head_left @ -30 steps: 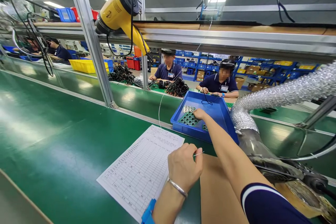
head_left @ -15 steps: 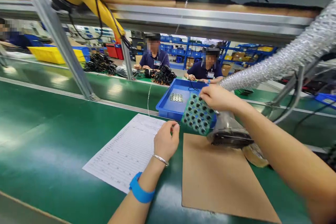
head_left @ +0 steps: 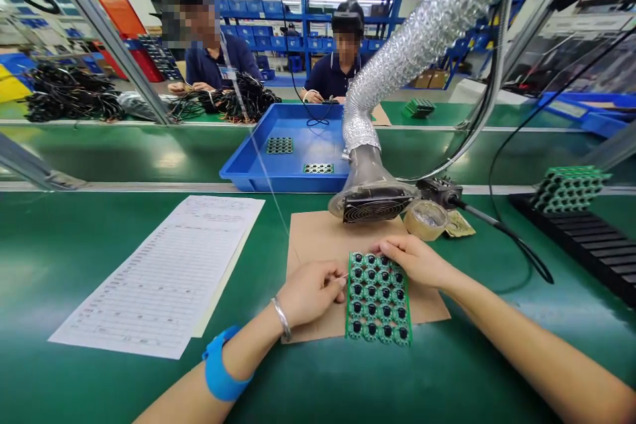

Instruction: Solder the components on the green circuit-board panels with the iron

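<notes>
My right hand [head_left: 415, 258] grips the top right edge of a green circuit board panel [head_left: 378, 298], which carries rows of round black parts. The panel is held over the brown cardboard sheet [head_left: 318, 238], its lower end reaching past the sheet's near edge. At the panel's left side, my left hand [head_left: 313, 293] is closed in a pinch on a thin solder wire [head_left: 263, 165] that runs down from above. A short end of the wire pokes out toward the panel's left edge. My left wrist wears a blue band and a silver bangle.
A fume extractor hood [head_left: 368, 189] hangs just beyond my hands, beside a tape roll [head_left: 426, 220]. Behind is a blue tray [head_left: 238, 175] with two panels. Printed sheets [head_left: 149, 285] lie left; a black rack [head_left: 591, 238] holds panels right. Two people sit opposite.
My right hand has brought the panel from near the blue tray down over the cardboard. My left hand has come beside the panel's left edge. The view has shifted right and down.
</notes>
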Tool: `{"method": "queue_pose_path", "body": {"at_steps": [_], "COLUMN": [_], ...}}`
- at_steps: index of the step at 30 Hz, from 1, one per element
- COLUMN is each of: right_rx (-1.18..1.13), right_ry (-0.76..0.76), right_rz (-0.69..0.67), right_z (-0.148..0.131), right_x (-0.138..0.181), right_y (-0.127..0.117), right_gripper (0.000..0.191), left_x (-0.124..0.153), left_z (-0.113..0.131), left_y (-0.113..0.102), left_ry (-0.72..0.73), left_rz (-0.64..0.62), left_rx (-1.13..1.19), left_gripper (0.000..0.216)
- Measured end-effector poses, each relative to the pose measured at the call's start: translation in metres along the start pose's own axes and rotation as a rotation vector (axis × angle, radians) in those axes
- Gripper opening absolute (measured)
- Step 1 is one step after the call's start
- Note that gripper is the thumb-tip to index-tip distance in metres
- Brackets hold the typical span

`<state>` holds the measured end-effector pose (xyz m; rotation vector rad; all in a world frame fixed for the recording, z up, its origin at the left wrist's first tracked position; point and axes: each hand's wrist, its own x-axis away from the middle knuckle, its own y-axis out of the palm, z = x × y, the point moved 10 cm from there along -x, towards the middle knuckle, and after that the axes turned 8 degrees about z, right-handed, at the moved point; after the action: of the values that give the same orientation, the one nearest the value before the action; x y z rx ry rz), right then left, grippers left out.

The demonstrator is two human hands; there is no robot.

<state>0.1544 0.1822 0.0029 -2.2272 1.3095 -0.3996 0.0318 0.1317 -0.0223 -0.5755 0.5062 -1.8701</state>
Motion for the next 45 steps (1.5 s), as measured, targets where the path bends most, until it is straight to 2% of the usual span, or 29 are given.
{"method": "queue_pose_path", "body": {"at_steps": [5,9,10,12,14,15,21,25,29,33,35,41,43,44,45], "right_rx": [-0.043,0.071,0.178,0.358,0.497,0.548,0.629,0.598,0.561,0.495,0.46,0.387,0.347,0.319,0.283], "right_ry": [0.024,-0.035,-0.085,-0.165,-0.175,-0.171,-0.14,-0.141,-0.14,-0.115,-0.124,-0.194,-0.205,-0.192,-0.148], "right_rz": [0.158,0.241,0.202,0.067,-0.043,-0.069,-0.087,-0.11,-0.182,-0.196,-0.197,-0.222,-0.16,-0.074,0.066], "right_z": [0.017,0.01,0.004,-0.003,-0.001,0.0,0.002,0.003,0.008,0.016,0.016,0.009,0.007,0.008,0.011], "right_x": [-0.003,0.014,0.022,0.041,0.058,0.064,0.065,0.061,0.07,0.076,0.074,0.07,0.069,0.067,0.065], "right_y": [-0.014,-0.032,-0.029,-0.013,0.002,0.006,0.008,0.004,0.009,0.01,0.012,0.016,0.0,-0.015,-0.038], "right_gripper": [0.036,0.033,0.039,0.07,0.102,0.109,0.098,0.102,0.106,0.107,0.105,0.096,0.096,0.092,0.08], "left_x": [0.002,0.004,0.005,0.006,0.007,0.007,0.01,0.018,0.025,0.029,0.03,0.024,0.021,0.019,0.018], "left_z": [0.0,0.001,0.001,0.0,-0.001,-0.001,-0.002,-0.002,0.001,0.002,0.001,-0.001,-0.001,-0.001,0.0], "left_y": [-0.004,-0.006,-0.006,-0.002,0.003,0.006,0.013,0.021,0.028,0.033,0.033,0.021,0.013,0.009,0.005], "left_ry": [-0.019,-0.012,-0.01,-0.006,0.005,0.013,0.022,0.008,-0.016,-0.028,-0.025,0.049,0.039,0.031,0.028], "left_rz": [0.043,0.09,0.091,0.067,0.013,-0.016,-0.13,-0.203,-0.273,-0.343,-0.345,-0.235,-0.223,-0.211,-0.192], "left_rx": [-0.124,-0.229,-0.259,-0.371,-0.529,-0.599,-0.722,-0.745,-0.755,-0.766,-0.766,-0.684,-0.61,-0.561,-0.507], "left_gripper": [0.026,0.033,0.039,0.053,0.063,0.064,0.063,0.065,0.068,0.068,0.069,0.069,0.072,0.075,0.077]}}
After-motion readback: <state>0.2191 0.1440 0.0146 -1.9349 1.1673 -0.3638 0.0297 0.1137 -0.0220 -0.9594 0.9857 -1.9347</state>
